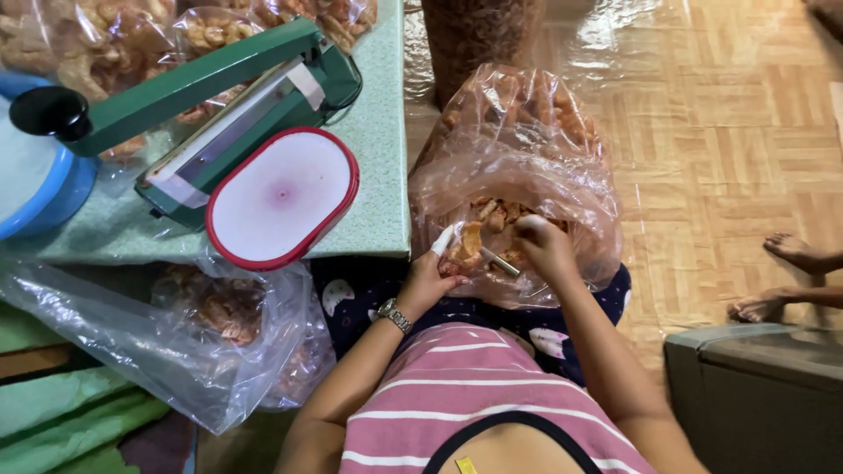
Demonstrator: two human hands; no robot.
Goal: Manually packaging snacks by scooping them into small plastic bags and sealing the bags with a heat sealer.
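Bag of fried snacks sits open in our lap, our left hand pinching a piece, our right hand gripping tongs inside; sealer on the table stands open, unused.

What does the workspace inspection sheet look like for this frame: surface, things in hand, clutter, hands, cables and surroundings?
Surface: low table with a pale green cover, beside a wooden parquet floor.
Job's things: large clear plastic bag of fried snack pieces on the lap; a snack piece and a small metal tool at its mouth.
Clutter: green heat sealer, red-rimmed oval scale, blue bowl, filled snack bags.
Hands: left hand, wearing a wristwatch, holds the snack piece; right hand reaches into the bag, grip unclear.
Cables: nothing seen.
Surroundings: another person's bare feet at right; grey box.
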